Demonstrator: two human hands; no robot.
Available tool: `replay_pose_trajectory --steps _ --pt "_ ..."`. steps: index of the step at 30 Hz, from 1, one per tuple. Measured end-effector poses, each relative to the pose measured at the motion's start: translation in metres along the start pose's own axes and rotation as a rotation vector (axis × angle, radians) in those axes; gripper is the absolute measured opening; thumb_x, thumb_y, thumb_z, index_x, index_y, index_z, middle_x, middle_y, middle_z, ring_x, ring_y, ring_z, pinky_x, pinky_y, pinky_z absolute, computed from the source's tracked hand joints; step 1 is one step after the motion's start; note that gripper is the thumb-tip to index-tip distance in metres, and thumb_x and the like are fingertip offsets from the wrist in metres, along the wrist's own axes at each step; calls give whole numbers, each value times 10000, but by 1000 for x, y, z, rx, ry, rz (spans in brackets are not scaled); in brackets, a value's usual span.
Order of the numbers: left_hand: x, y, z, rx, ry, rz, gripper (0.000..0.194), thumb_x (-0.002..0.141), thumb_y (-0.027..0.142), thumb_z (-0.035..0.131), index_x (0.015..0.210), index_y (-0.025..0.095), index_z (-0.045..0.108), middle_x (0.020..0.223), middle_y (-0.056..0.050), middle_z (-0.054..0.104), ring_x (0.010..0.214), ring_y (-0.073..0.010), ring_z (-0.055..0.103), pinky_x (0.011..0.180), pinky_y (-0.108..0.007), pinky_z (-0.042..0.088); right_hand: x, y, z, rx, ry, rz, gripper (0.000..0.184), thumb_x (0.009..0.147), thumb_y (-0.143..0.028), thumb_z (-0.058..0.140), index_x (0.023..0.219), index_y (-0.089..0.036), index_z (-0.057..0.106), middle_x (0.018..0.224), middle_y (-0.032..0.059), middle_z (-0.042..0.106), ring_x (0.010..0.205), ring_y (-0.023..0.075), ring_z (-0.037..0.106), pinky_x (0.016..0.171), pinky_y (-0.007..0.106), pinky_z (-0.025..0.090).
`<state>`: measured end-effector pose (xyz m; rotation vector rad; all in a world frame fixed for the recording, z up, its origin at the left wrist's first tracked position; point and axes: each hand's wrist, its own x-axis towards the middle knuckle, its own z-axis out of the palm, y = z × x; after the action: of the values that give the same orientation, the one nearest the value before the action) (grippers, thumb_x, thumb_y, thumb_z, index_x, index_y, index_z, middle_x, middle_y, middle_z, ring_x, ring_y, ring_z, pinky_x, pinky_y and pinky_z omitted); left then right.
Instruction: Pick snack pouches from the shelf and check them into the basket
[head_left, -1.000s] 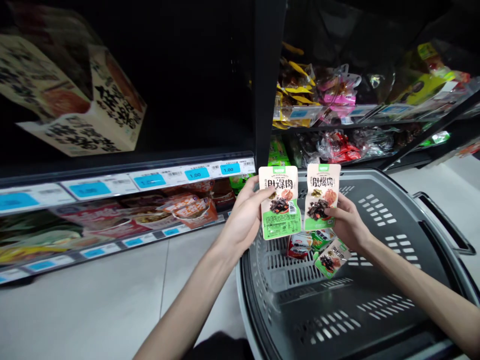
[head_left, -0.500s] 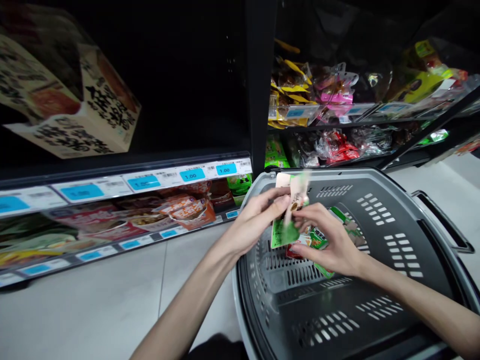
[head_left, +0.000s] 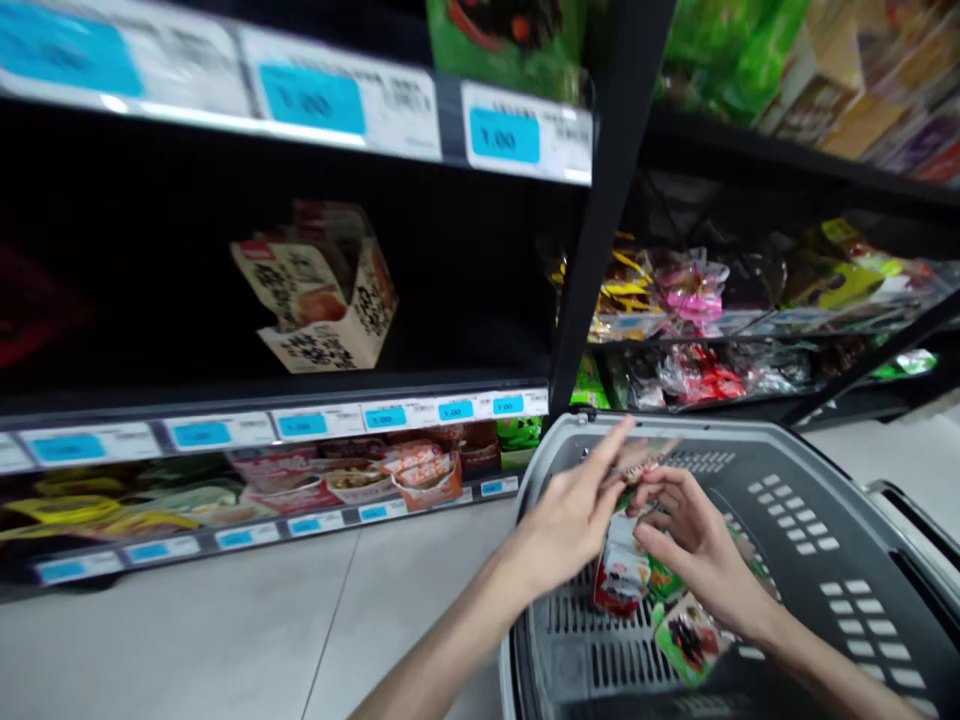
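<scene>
A: Largest element?
B: The basket [head_left: 570,665], below.
A: Hands?
B: Left hand [head_left: 559,525] and right hand [head_left: 697,560]; blur obscures whether either grips.
A: Smallest?
B: The blurred packet [head_left: 636,470], between their fingertips; best pinched lightly by its edges.

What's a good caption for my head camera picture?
Left hand and right hand over a basket with packets, beside shelves.

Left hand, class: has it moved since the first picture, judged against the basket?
Yes: the left hand has moved to the right, farther over the basket.
</scene>
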<state>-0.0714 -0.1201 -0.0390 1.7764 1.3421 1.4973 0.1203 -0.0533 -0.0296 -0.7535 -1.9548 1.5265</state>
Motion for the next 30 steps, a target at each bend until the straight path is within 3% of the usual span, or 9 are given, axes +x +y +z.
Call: replay_pose_trajectory --steps 2,4,7,10,12,16,21,26,30 --pt "-1 1 -2 179 -86 257 772 1022 105 420 1651 331 35 1555 -69 525 1458 -197 474 1167 -411 474 3 -8 4 66 49 73 519 861 -428 780 1254 -274 479 1235 87 635 1028 199 686 861 336 605" --pt "-1 3 -3 368 -63 470 796 1010 92 454 1654 284 28 1528 -84 552 1502 -227 401 1153 -444 489 2 -20 11 72 128 139 701 768 -494 842 1316 -264 471 1329 132 632 1063 250 704 913 404 608" --pt "-2 5 -2 527 108 632 772 998 111 519 1645 203 109 1380 -60 679 1482 -239 431 1138 -478 504 -4 -40 25 39 305 198 838 681 -578 871 1361 -234 524 1352 168 650 1198 325 670 1041 472 553" --pt "-2 6 1 559 216 688 740 975 91 513 1631 152 175 1328 -49 712 1459 -238 469 1138 -470 506 -6 -53 34 85 382 186 779 744 -626 806 1373 -228 573 1352 165 668 1255 335 650 1053 457 551" --pt "-2 8 2 562 235 676 785 948 79 517 1636 148 147 1316 -50 720 1428 -228 507 1130 -442 515 -3 -55 32 78 383 151 707 801 -619 764 1363 -222 600 1328 156 690 1242 323 663 1029 423 570" --pt "-1 11 3 493 261 507 895 909 139 583 1642 186 71 1466 -106 600 1428 -219 484 1121 -399 522 6 -56 15 -100 361 59 633 811 -565 779 1300 -179 664 1232 163 738 1081 319 740 950 410 615" --pt "-2 10 5 617 353 246 942 801 145 649 1610 149 167 1604 -216 354 1523 -362 274 1198 -601 374 5 -61 8 -271 284 -63 459 835 -471 779 1213 -217 723 1225 137 746 1124 327 727 998 446 601" --pt "-5 7 5 632 357 133 873 701 47 667 1498 247 371 1317 -147 530 1232 -340 506 982 -544 534 6 -73 7 -386 170 -95 365 861 -473 740 1114 -211 752 1120 133 779 1000 316 768 901 439 645" --pt "-7 7 7 722 376 138 911 699 -19 625 1519 293 380 1185 -119 530 1054 -300 524 849 -477 560 16 -88 -2 -496 100 -82 391 818 -453 788 1118 -204 756 1096 137 784 952 313 779 873 448 658"
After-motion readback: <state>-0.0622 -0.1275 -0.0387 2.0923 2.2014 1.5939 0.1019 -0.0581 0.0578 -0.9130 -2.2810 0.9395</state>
